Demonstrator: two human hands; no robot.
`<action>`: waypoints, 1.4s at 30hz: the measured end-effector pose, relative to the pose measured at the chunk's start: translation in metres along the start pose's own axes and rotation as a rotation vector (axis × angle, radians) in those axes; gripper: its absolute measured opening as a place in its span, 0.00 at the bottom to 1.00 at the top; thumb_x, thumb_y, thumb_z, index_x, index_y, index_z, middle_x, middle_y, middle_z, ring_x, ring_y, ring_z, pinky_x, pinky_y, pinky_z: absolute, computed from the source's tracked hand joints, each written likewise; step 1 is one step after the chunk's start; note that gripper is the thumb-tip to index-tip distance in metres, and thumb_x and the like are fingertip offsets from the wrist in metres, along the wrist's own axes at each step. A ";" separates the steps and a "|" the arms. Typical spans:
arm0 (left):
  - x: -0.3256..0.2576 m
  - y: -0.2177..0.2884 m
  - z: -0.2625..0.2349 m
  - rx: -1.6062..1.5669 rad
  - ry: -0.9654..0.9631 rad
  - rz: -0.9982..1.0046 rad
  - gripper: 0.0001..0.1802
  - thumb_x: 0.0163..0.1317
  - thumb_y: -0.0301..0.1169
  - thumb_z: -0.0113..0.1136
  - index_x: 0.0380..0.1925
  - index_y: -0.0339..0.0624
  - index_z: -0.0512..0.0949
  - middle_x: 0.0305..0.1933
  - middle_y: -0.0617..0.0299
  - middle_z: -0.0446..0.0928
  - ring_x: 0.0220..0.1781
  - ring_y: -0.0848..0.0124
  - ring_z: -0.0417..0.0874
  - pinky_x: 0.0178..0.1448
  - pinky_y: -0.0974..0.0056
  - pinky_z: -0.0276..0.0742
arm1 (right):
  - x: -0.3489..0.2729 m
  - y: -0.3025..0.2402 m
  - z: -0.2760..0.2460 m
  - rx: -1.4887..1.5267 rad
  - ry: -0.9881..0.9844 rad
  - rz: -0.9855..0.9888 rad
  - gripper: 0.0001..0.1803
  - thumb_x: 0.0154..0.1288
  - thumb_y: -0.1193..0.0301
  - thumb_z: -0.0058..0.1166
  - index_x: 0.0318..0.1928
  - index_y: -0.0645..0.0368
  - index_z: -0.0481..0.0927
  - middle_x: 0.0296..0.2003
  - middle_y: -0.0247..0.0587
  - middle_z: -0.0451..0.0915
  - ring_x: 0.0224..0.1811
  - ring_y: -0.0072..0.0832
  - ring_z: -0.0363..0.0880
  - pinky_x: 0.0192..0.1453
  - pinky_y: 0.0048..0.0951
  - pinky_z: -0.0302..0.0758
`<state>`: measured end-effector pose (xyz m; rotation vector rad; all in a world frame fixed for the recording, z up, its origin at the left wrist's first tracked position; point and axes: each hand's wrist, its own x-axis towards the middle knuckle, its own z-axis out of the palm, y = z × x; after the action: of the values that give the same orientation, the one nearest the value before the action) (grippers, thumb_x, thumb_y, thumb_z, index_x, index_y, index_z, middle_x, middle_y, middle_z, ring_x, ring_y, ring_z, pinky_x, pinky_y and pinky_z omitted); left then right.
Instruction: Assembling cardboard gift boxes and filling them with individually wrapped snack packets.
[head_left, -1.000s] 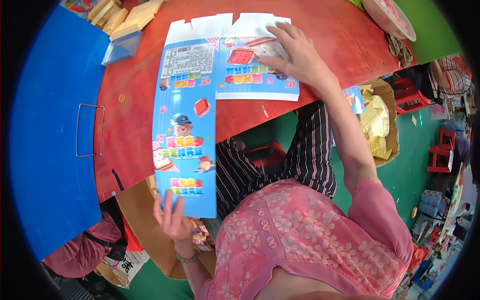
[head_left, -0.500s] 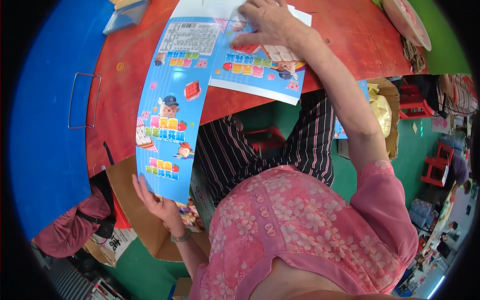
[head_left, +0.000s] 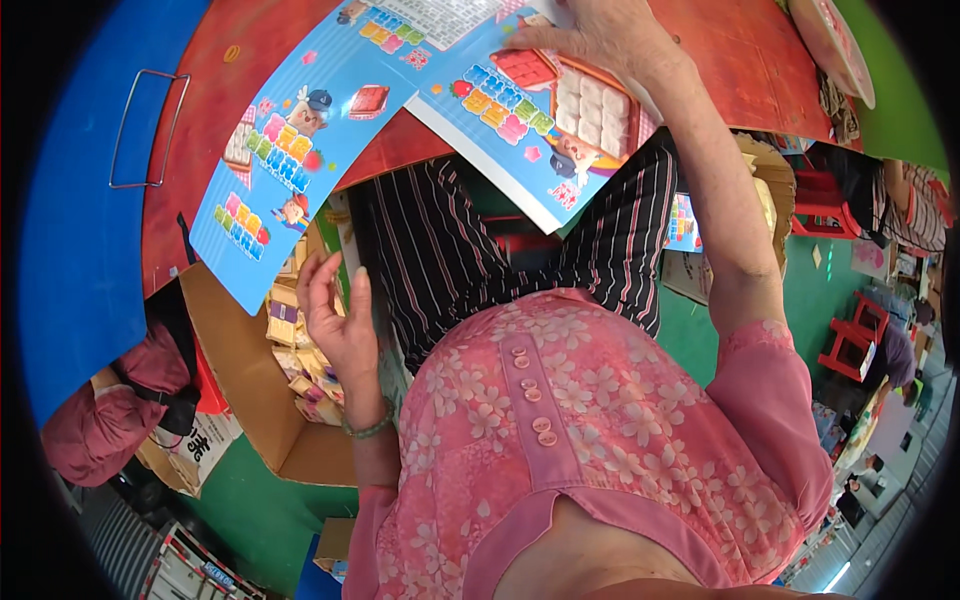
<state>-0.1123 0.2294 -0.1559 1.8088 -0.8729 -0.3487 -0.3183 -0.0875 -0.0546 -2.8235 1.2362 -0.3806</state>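
A flat, printed blue carton blank (head_left: 340,130) with cartoon figures and dessert pictures lies over the table's near edge, its long flap slanting down to the left. My right hand (head_left: 615,40) grips its far right part, thumb across the printed face; the other fingers are partly cut off by the frame's top. My left hand (head_left: 342,320), a green bracelet at its wrist, is off the carton blank with fingers apart and nothing in it. Below and left of that hand stands an open cardboard box (head_left: 240,390) holding several small wrapped packets (head_left: 290,335).
The red table (head_left: 710,60) spans the far side, with a rubber band (head_left: 232,53) on it. A blue surface with a wire handle (head_left: 150,125) is at left. A round tray (head_left: 825,50) sits far right. Another carton (head_left: 770,190) and red stools (head_left: 855,335) stand at right.
The carton blank has swung, its long flap moving left and up, and its right panel has tilted. My left hand has let go of the flap's lower end. My right hand has moved slightly right.
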 end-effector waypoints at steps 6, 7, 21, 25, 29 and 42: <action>0.013 0.043 0.043 -0.512 -0.397 -0.290 0.14 0.66 0.27 0.59 0.50 0.34 0.76 0.47 0.57 0.80 0.45 0.72 0.82 0.52 0.69 0.77 | -0.018 0.001 0.013 0.052 0.089 0.016 0.39 0.50 0.41 0.63 0.42 0.70 0.73 0.45 0.57 0.74 0.53 0.51 0.69 0.59 0.50 0.63; 0.018 0.045 0.052 -0.607 -0.474 -0.386 0.14 0.67 0.30 0.59 0.49 0.34 0.77 0.47 0.56 0.81 0.45 0.71 0.82 0.52 0.68 0.78 | -0.020 0.000 0.014 0.057 0.076 0.020 0.39 0.50 0.41 0.63 0.42 0.70 0.73 0.45 0.57 0.74 0.53 0.51 0.69 0.59 0.50 0.63; 0.042 0.020 0.096 -1.140 -0.526 -0.568 0.10 0.66 0.32 0.60 0.40 0.36 0.81 0.39 0.59 0.83 0.39 0.72 0.84 0.46 0.63 0.82 | -0.017 -0.023 0.032 0.075 -0.009 0.105 0.36 0.51 0.45 0.64 0.43 0.68 0.73 0.44 0.56 0.74 0.53 0.50 0.69 0.58 0.51 0.65; 0.040 0.017 0.094 -1.122 -0.540 -0.525 0.09 0.66 0.29 0.60 0.40 0.35 0.81 0.38 0.59 0.83 0.38 0.73 0.84 0.43 0.65 0.83 | -0.023 -0.028 0.024 0.031 -0.026 0.132 0.36 0.52 0.45 0.64 0.45 0.67 0.73 0.44 0.56 0.73 0.53 0.50 0.69 0.58 0.50 0.65; 0.045 0.022 0.096 -0.983 -0.508 -0.456 0.06 0.65 0.27 0.59 0.37 0.35 0.81 0.34 0.60 0.83 0.37 0.75 0.84 0.40 0.69 0.82 | -0.039 -0.026 0.009 0.070 -0.075 0.087 0.37 0.53 0.46 0.65 0.49 0.67 0.73 0.47 0.56 0.73 0.56 0.51 0.69 0.58 0.50 0.66; 0.046 0.016 0.107 -1.101 -0.495 -0.407 0.08 0.67 0.33 0.60 0.35 0.39 0.79 0.34 0.63 0.82 0.34 0.77 0.82 0.42 0.71 0.78 | -0.130 -0.078 0.032 0.324 -0.054 -0.327 0.41 0.45 0.53 0.69 0.60 0.54 0.73 0.64 0.43 0.68 0.68 0.45 0.63 0.70 0.50 0.59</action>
<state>-0.1511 0.1208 -0.1782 0.8330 -0.4365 -1.2901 -0.3395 0.0578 -0.1030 -2.7220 0.6297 -0.4641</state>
